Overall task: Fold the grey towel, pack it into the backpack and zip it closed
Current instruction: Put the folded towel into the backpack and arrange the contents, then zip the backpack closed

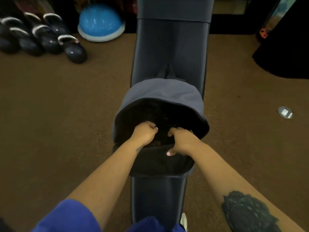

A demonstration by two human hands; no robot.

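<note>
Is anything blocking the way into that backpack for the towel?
Nothing visible does. The backpack gapes wide open on the bench, with the left hand and right hand already in its mouth. The dark interior hides the towel itself.

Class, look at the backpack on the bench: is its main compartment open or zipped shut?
Open. The backpack's mouth gapes wide, dark inside, with the left hand and right hand reaching into it.
</note>
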